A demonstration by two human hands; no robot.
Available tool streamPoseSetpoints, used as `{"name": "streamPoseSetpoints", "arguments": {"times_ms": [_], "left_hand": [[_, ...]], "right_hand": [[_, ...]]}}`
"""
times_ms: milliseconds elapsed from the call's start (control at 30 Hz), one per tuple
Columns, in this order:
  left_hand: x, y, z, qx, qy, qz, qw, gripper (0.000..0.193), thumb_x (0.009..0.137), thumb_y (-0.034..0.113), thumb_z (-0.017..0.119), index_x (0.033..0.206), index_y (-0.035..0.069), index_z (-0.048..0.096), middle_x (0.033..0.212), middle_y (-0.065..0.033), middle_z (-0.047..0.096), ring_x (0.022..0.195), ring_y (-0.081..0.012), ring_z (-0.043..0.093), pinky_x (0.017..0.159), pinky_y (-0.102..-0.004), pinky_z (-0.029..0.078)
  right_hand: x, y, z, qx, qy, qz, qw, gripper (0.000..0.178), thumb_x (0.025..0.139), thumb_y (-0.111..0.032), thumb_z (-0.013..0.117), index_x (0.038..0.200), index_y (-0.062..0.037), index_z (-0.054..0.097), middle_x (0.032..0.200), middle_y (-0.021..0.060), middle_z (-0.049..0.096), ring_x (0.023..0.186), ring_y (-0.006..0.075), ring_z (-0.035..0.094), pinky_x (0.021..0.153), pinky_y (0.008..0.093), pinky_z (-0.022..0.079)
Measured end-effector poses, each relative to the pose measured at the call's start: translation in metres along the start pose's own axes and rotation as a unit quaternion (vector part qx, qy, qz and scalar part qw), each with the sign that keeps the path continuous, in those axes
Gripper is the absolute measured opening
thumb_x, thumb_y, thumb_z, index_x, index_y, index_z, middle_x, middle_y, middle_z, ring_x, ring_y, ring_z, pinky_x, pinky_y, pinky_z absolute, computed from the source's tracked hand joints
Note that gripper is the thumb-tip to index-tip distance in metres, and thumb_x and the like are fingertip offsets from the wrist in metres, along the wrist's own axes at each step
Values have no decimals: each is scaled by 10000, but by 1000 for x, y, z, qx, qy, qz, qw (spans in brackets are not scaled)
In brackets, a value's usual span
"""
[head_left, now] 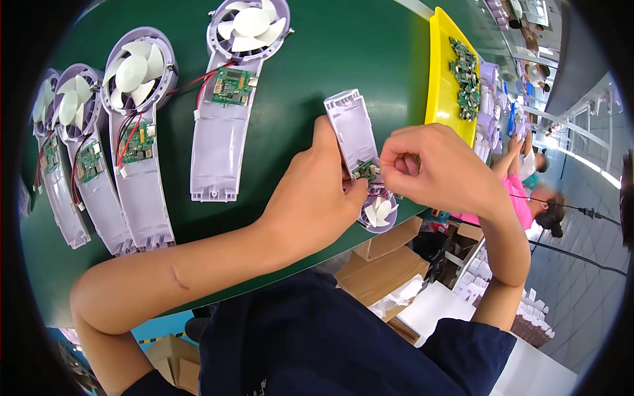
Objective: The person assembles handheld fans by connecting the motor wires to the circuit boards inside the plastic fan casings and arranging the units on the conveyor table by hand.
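Observation:
A lavender handheld fan half-shell point(353, 125) lies at the table's near edge, its white fan blades point(380, 212) toward me. My left hand point(317, 178) is closed around the side of this shell, thumb by the small green circuit board point(364, 170) inside it. Over the board's other side my right hand point(429, 168) has its fingers curled and pinched together. Whatever is between those fingertips, if anything, is hidden. Thin red and dark wires show between the board and the fan.
Several more fan half-shells point(221, 152) with boards and wires lie on the green table point(297, 59) to the left. A yellow tray point(446, 72) at the right holds many circuit boards point(465, 79). Open cardboard boxes point(383, 270) stand below the near edge. Other people point(522, 204) sit further right.

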State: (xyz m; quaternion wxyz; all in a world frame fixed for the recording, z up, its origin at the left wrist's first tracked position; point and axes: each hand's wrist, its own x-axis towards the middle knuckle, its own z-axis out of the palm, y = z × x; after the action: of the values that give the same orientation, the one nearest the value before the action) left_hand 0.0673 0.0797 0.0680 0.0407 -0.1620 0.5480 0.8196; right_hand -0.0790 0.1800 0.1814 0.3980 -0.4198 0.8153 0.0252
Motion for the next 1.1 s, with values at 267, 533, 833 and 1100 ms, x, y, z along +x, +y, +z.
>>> {"name": "streamPoseSetpoints", "arguments": {"times_ms": [267,533,833,1100], "left_hand": [[0,0,1,6,-2,9,1000,405,878,6,653,1139,-58,350,907,-262,690,873,-436,704,779,-497,548],[0,1,0,33,-21,3,999,393,880,25,669,1099,-54,352,827,-248,662,806,-441,681,749,-519,530],[-3,5,0,52,-23,-16,998,377,884,11,659,1079,-77,348,795,-268,653,815,-458,679,746,-522,529],[-3,1,-1,56,-19,-7,998,400,877,-1,661,1111,-99,352,822,-289,646,826,-472,670,748,-535,527]], "right_hand": [[1,-3,0,4,0,15,1000,101,785,-89,684,779,8,658,645,115,567,542,215,546,553,332,445],[7,-12,-7,-24,-28,33,999,149,790,-146,689,735,-9,673,633,150,621,626,354,629,626,423,496],[-1,-6,3,-64,19,-27,997,89,828,-71,694,818,11,661,656,116,571,565,236,568,561,360,440],[5,-14,5,-122,21,-40,992,106,825,-85,676,777,2,639,673,136,588,629,325,602,607,418,461]]}}
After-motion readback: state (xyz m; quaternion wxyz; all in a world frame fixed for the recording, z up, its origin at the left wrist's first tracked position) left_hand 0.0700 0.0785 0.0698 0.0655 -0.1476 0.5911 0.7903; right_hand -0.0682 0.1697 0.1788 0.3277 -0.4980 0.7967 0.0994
